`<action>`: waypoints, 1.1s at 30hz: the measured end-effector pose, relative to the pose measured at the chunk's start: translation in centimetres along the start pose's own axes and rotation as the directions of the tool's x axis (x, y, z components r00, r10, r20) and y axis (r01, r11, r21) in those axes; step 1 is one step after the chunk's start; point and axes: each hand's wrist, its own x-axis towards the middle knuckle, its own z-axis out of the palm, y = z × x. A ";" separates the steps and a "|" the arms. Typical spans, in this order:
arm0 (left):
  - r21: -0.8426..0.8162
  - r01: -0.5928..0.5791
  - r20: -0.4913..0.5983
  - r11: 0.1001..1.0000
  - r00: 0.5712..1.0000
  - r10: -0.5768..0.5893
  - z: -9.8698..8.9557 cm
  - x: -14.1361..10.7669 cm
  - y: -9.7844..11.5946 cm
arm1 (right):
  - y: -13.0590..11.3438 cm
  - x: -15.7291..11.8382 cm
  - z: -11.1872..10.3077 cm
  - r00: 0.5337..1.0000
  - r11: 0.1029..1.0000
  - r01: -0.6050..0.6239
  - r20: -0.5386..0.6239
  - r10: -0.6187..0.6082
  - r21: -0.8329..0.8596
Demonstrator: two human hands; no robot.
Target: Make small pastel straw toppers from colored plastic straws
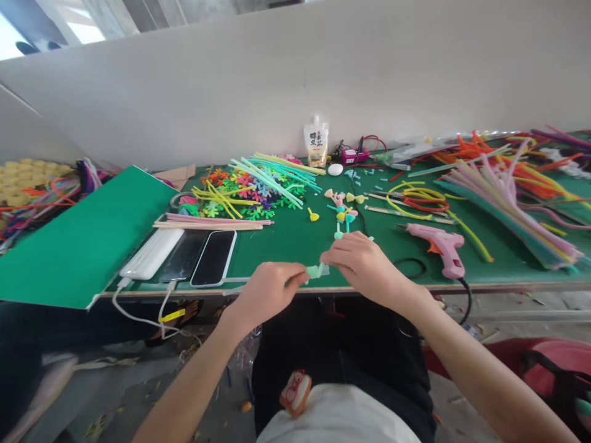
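Near the front edge of the green tabletop, my left hand (277,284) pinches one end of a mint-green pipe cleaner (314,271) that is bent into a small shape. At its other end, my right hand (357,263) is closed on the same piece, fingertips pressed together. A pale translucent strip lies under or behind it; I cannot tell which. Just beyond my hands are small bent pipe-cleaner pieces (347,215) in yellow, pink and mint. A single yellow piece (313,215) lies to their left.
A pink glue gun (438,246) with a black cord lies on the right, by pipe-cleaner bundles (512,203). Phones (214,258) and a white power bank (151,253) lie left. Behind are coloured snowflake-like pieces (263,191), a pouch (316,143) and a green board (96,240).
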 end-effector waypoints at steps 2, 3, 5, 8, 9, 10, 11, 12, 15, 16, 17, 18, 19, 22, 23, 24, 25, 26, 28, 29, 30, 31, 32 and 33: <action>-0.049 -0.036 0.004 0.998 0.999 0.036 -0.3 -0.2 0.3 | 0.3 0.1 0.0 1.000 0.997 -0.014 -0.008 0.014 0.075; -0.067 -0.056 -0.008 0.996 0.998 0.056 -0.4 -0.3 0.4 | 0.4 0.0 0.0 1.000 0.992 -0.023 -0.015 0.025 0.120; -0.092 -0.091 -0.058 0.992 0.995 0.086 -0.6 -0.3 0.5 | 0.5 0.0 0.2 0.998 0.975 -0.048 -0.024 0.054 0.219; -0.096 -0.098 -0.142 0.991 0.986 0.084 -0.6 -0.3 0.7 | 0.5 -0.1 0.7 0.992 0.925 -0.109 -0.025 0.127 0.363; -0.091 -0.087 -0.167 0.992 0.983 0.071 -0.6 -0.3 0.7 | 0.5 -0.1 0.9 0.988 0.906 -0.136 -0.015 0.155 0.400; -0.087 -0.072 -0.191 0.994 0.980 0.054 -0.5 -0.3 0.8 | 0.4 -0.1 1.1 0.983 0.889 -0.165 -0.004 0.184 0.426; -0.083 -0.054 -0.213 0.995 0.977 0.035 -0.5 -0.2 0.8 | 0.2 -0.1 1.3 0.977 0.877 -0.194 0.006 0.213 0.440; -0.079 -0.029 -0.232 0.996 0.973 0.010 -0.5 -0.1 0.9 | 0.1 -0.2 1.4 0.970 0.867 -0.223 0.016 0.241 0.445; -0.067 0.053 -0.276 0.996 0.959 -0.069 -0.3 0.1 0.9 | -0.5 -0.2 1.8 0.956 0.855 -0.279 0.041 0.291 0.437; -0.065 0.077 -0.293 0.995 0.952 -0.093 -0.3 0.3 0.8 | -0.6 -0.3 1.9 0.955 0.858 -0.287 0.054 0.293 0.426; -0.066 0.101 -0.306 0.993 0.945 -0.116 -0.2 0.4 0.7 | -0.8 -0.3 2.0 0.954 0.865 -0.294 0.070 0.291 0.406; -0.065 0.125 -0.318 0.990 0.938 -0.139 -0.2 0.5 0.6 | -0.9 -0.4 2.0 0.954 0.877 -0.300 0.092 0.286 0.375; -0.060 0.149 -0.327 0.987 0.931 -0.161 -0.1 0.6 0.4 | -1.0 -0.5 2.1 0.952 0.893 -0.305 0.120 0.281 0.331; -0.001 0.208 -0.320 0.978 0.927 -0.197 0.1 0.9 -0.2 | -1.3 -0.8 2.1 0.943 0.945 -0.287 0.220 0.250 0.159; 0.031 0.215 -0.303 0.976 0.933 -0.196 0.2 1.0 -0.5 | -1.4 -0.8 2.1 0.939 0.958 -0.270 0.249 0.238 0.101; 0.064 0.216 -0.276 0.974 0.942 -0.191 0.3 1.0 -0.7 | -1.5 -0.8 1.9 0.936 0.967 -0.249 0.269 0.227 0.050; 0.089 0.212 -0.240 0.973 0.953 -0.185 0.4 1.0 -0.9 | -1.5 -0.8 1.7 0.936 0.974 -0.228 0.278 0.217 0.007; 0.107 0.203 -0.199 0.973 0.964 -0.179 0.5 1.0 -1.1 | -1.5 -0.7 1.5 0.938 0.978 -0.207 0.277 0.206 -0.026; 0.117 0.171 -0.107 0.978 0.982 -0.159 0.7 1.0 -1.4 | -1.4 -0.6 1.0 0.949 0.984 -0.169 0.258 0.180 -0.065; 0.104 0.150 -0.063 0.983 0.988 -0.144 0.8 0.9 -1.5 | -1.2 -0.5 0.7 0.955 0.985 -0.153 0.245 0.167 -0.074; 0.080 0.130 -0.029 0.988 0.991 -0.128 0.8 0.8 -1.5 | -1.0 -0.4 0.5 0.960 0.987 -0.142 0.232 0.157 -0.080; 0.047 0.112 -0.001 0.993 0.994 -0.112 0.9 0.7 -1.5 | -0.8 -0.4 0.4 0.963 0.987 -0.138 0.222 0.153 -0.083; 0.009 0.095 0.019 0.995 0.995 -0.096 0.9 0.6 -1.4 | -0.5 -0.3 0.3 0.965 0.987 -0.139 0.213 0.154 -0.083; -0.032 0.079 0.031 0.996 0.996 -0.078 0.9 0.5 -1.4 | -0.3 -0.3 0.3 0.966 0.986 -0.145 0.205 0.159 -0.078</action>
